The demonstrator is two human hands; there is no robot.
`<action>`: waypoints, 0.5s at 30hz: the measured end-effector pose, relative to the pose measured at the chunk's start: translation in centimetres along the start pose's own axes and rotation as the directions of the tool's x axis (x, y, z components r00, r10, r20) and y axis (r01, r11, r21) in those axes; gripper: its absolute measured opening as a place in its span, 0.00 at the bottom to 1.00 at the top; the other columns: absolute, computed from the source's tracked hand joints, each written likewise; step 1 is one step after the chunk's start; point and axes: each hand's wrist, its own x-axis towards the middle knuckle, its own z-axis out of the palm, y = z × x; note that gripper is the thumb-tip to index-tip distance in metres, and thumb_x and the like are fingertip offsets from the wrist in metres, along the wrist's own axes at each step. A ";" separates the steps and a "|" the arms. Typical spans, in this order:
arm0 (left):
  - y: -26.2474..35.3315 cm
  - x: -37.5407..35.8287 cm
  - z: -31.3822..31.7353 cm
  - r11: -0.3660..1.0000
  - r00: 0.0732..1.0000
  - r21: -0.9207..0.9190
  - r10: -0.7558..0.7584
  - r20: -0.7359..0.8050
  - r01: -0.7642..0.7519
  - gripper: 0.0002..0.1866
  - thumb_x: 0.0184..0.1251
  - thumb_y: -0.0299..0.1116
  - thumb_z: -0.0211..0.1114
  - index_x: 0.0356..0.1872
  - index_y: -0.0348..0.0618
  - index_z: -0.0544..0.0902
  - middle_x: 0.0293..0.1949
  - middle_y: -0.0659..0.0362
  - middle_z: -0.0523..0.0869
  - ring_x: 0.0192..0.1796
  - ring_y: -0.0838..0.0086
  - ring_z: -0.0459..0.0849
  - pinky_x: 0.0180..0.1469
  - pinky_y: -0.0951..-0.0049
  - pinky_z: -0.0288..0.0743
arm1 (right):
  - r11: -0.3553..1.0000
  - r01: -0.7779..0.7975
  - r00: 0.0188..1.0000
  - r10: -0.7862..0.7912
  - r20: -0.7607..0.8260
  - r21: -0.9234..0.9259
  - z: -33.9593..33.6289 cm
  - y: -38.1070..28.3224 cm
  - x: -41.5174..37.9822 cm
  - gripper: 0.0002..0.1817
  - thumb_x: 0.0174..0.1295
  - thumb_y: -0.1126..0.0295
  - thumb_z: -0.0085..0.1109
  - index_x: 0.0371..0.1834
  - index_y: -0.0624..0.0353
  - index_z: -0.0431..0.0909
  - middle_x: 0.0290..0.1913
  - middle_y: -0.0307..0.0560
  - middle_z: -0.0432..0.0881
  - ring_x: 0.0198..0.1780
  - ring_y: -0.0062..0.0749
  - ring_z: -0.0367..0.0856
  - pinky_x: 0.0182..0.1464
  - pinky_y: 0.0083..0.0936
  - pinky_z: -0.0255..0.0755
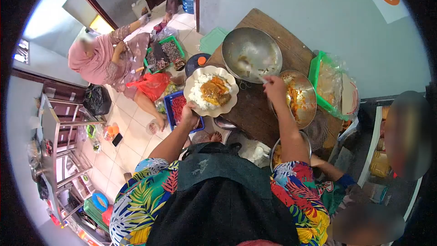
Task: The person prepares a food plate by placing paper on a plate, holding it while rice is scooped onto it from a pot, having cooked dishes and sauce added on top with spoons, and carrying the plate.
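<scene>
The left hand (189,110) grips the near rim of a scalloped cream plate (195,74), fingers curled under it and thumb on the edge. The plate carries a mound of white rice on its left half and yellow-brown curried pieces on its right. It is held above floor level, just left of the wooden table (291,50).

The right hand (274,85) is closed around a spoon (252,70); its thin handle shows, but the bowl blurs into glare. Just right of this hand sits a metal bowl of orange food (304,102), partly covered by the forearm. Beyond the spoon stands a large steel pan (251,53), its contents too washed out to name.

Beyond the plate, a person in pink (102,59) sits on the floor.
</scene>
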 end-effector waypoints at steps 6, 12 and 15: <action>0.3 -1.6 -0.5 0.999 0.997 0.008 0.032 0.068 -0.033 0.28 0.40 0.29 0.48 0.50 0.32 0.68 0.46 0.50 0.76 0.49 0.58 0.75 0.54 0.58 0.68 | 0.785 0.193 0.962 -0.270 -0.044 -0.589 -2.1 0.3 8.7 0.08 0.49 0.73 0.52 0.30 0.62 0.79 0.30 0.55 0.80 0.37 0.45 0.79 0.39 0.36 0.70; 0.9 -5.0 -0.6 0.998 0.998 0.064 -0.004 0.058 0.000 0.31 0.43 0.28 0.48 0.56 0.35 0.63 0.53 0.50 0.71 0.56 0.56 0.68 0.60 0.56 0.60 | 0.517 0.268 0.954 -0.263 0.148 -0.813 0.1 4.1 16.2 0.08 0.53 0.73 0.47 0.26 0.59 0.79 0.30 0.51 0.80 0.36 0.44 0.79 0.45 0.47 0.64; 0.5 -6.0 -0.1 0.986 0.993 0.137 0.104 -0.051 -0.096 0.31 0.44 0.31 0.50 0.56 0.37 0.64 0.54 0.51 0.70 0.56 0.56 0.68 0.60 0.56 0.60 | 0.503 0.233 0.966 -0.221 0.137 -0.832 0.5 4.9 17.6 0.06 0.49 0.73 0.52 0.18 0.57 0.77 0.21 0.49 0.77 0.29 0.43 0.77 0.38 0.37 0.64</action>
